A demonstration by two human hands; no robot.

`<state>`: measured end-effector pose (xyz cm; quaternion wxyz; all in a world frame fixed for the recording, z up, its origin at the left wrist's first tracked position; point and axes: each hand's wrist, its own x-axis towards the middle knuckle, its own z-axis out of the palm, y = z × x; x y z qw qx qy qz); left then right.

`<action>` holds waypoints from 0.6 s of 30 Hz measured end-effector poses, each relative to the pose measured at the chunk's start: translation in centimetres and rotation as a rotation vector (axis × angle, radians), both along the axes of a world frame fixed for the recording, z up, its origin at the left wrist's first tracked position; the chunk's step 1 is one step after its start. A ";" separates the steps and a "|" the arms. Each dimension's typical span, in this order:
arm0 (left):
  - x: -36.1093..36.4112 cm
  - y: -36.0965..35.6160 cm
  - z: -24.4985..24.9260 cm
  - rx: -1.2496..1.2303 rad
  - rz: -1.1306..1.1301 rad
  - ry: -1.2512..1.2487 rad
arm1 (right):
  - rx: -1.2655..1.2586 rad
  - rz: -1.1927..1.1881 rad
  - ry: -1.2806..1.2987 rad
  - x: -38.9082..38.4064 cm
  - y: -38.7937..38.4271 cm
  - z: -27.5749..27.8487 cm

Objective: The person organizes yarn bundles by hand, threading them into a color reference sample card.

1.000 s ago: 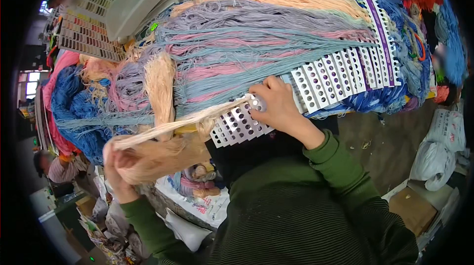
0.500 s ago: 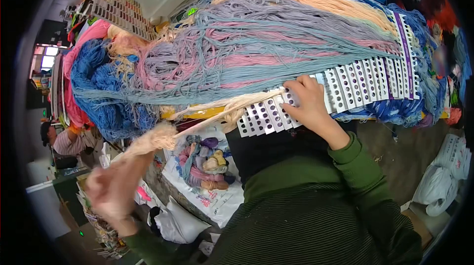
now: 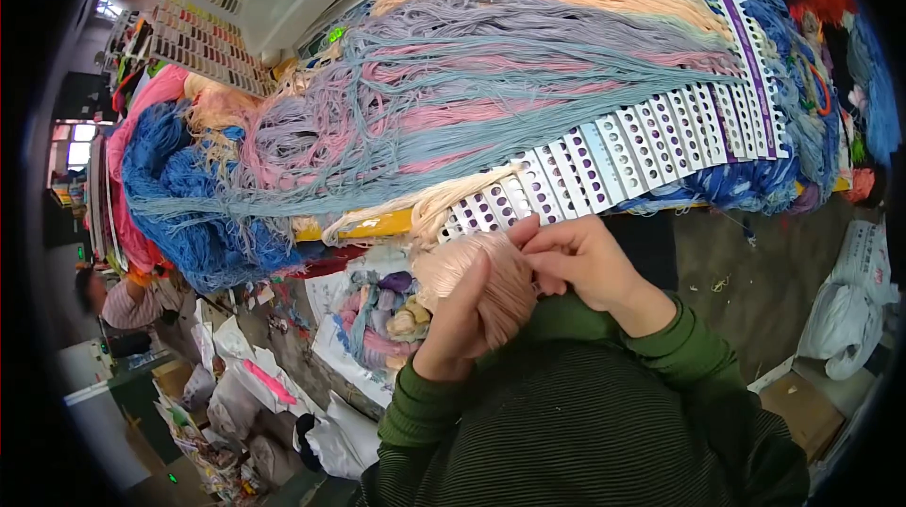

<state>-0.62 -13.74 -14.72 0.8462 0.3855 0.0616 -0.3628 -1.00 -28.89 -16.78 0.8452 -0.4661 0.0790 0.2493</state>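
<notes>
Blue yarn (image 3: 179,200): heaped, far left. Cream strands (image 3: 444,192): loose, reaching the punched cards. Left hand (image 3: 451,328): wrapped around thread bundle (image 3: 500,276), peach, before the cards' near edge; a slack grip could let it unravel and tangle. Right hand (image 3: 590,266): fingertips at bundle's right side; pinch on thread, cannot tell. Punched cards (image 3: 613,167): overlapping row.

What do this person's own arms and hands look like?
The left hand and right hand wear no gloves. Green sleeves end in close cuffs; toward the right shoulder, dark, finely striped fabric takes over. No cables or markings show.
</notes>
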 end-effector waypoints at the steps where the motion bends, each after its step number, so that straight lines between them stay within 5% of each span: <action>1: 0.1 0.2 0.4 -0.115 0.050 0.098 | -0.002 0.010 -0.019 0.2 -0.4 0.1; 7: -0.2 -1.0 -0.6 -0.079 0.006 -0.110 | 0.157 -0.054 0.044 0.1 -1.2 0.3; 10: -0.3 -1.1 -0.6 -0.170 0.165 0.079 | 0.136 -0.078 0.085 0.1 -1.3 0.6; 16: -0.2 -1.4 0.0 -0.058 0.128 0.082 | 0.019 0.014 -0.010 -0.3 -0.9 0.5; 18: 0.1 -1.0 0.1 -0.194 0.105 0.078 | 0.075 -0.030 0.014 -0.4 -0.8 0.5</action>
